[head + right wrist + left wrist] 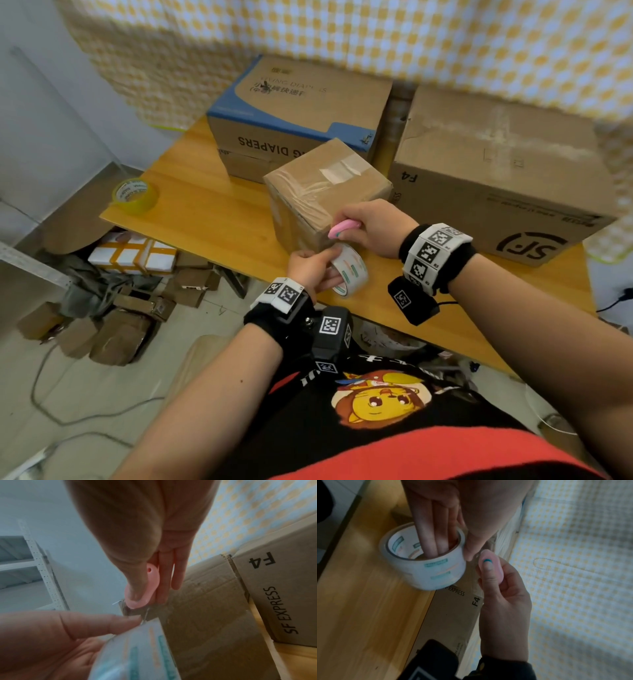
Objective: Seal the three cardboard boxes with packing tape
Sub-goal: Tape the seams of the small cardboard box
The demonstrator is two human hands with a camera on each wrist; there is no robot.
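A small brown box [325, 192] stands on the wooden table [205, 212], clear tape running over its top and down its near corner. My left hand [313, 267] grips a clear tape roll [349, 270] [426, 563] [137, 653] just below that corner, several fingers inside the core and the thumb on the outside. My right hand [370, 228] pinches a small pink cutter [344, 228] [491, 566] [142, 592] against the stretched tape strip [133, 612] at the box's corner. A diaper box [298, 113] and a big SF Express box [496, 171] stand behind.
A yellow tape roll [135, 196] lies near the table's left edge. Checked cloth [376, 34] hangs behind the boxes. Parcels and cardboard scraps [130, 274] lie on the floor at left, with a white metal shelf [34, 566] beyond.
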